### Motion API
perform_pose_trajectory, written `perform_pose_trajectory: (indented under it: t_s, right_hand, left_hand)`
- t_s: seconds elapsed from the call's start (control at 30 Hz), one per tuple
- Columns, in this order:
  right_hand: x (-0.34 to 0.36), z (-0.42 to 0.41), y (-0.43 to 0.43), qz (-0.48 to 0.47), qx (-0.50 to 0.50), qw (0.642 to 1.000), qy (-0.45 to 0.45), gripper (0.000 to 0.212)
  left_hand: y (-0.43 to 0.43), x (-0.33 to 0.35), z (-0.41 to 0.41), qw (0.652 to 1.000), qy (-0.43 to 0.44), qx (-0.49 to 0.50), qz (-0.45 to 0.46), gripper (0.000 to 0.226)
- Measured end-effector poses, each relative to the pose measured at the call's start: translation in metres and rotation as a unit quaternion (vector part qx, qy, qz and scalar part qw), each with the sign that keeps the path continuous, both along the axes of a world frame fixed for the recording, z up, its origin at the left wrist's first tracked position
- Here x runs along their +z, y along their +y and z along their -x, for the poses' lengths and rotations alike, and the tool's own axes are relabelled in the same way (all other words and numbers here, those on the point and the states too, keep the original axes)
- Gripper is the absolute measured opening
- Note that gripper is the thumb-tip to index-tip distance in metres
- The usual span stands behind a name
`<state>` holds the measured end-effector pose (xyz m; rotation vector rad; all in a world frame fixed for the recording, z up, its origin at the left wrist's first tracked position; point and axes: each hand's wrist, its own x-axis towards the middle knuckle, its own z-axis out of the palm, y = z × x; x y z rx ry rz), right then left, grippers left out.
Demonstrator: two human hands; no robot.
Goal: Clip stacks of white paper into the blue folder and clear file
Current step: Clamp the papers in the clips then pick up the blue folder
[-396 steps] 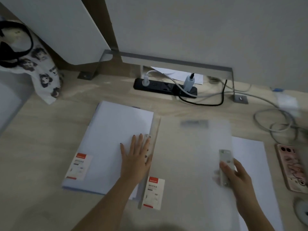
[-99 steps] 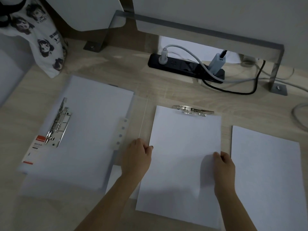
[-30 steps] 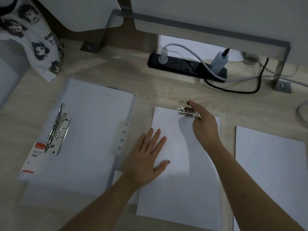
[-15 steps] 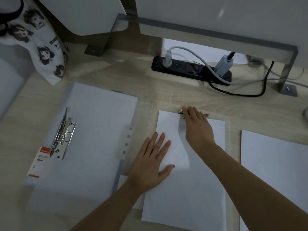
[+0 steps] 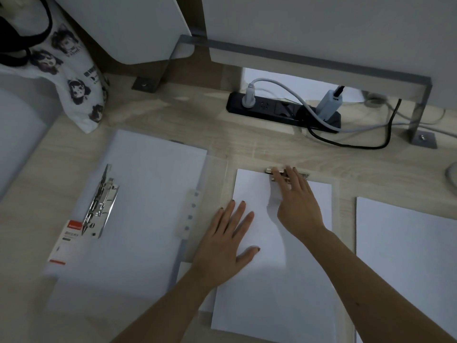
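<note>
We find the right hand (image 5: 298, 204) lying flat over the metal clip (image 5: 286, 174) at the top edge of the centre stack (image 5: 277, 280). A second ago that hand held the clip lever raised; half a second ago it was already coming down on it. We judge the clip now pressed shut over the paper, so this stack is most likely secured in the clear file (image 5: 218, 184) (the file's edge shows as a faint translucent border around the sheets).

The right fingers (image 5: 293, 178) are extended and loose, pressing on the clip rather than gripping it. The left hand (image 5: 222, 246) is spread open, palm down, steadying the stack's left half; it grasps nothing.

The centre stack sits square on the counter (image 5: 173, 120), edges even and no sheet visibly fanned at the top. Its top edge is tucked under the clip.

To the left, the folder (image 5: 148, 219) lies open with its own clip (image 5: 100, 204) along the left side; whether paper is already under it we cannot tell. A loose stack (image 5: 405, 256) rests well apart to the right, not yet filed.
</note>
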<state>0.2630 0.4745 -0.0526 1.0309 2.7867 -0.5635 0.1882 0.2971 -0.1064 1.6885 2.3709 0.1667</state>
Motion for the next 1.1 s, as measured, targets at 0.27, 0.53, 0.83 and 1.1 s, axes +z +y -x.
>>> perform_pose_trajectory:
  t_s: [0.27,0.53,0.83,1.1]
  right_hand:
    - [0.010,-0.142,0.020,0.048,-0.239,0.968,0.061,0.057]
    - [0.019,-0.267,0.058,0.008,-0.442,0.897,0.018,0.048]
    - [0.012,-0.302,0.089,0.197,-0.561,0.800,0.081,0.023]
    - [0.016,-0.303,0.093,0.253,-0.554,0.784,0.120,0.028]
  left_hand:
    - [0.019,0.023,-0.045,1.000,0.012,-0.007,-0.027,0.056]
    - [0.095,0.034,-0.159,0.991,-0.021,-0.127,0.035,0.065]
    - [0.117,0.020,-0.200,0.994,-0.039,-0.060,0.083,0.070]
    - [0.121,0.028,-0.201,0.979,-0.177,-0.047,0.085,0.081]
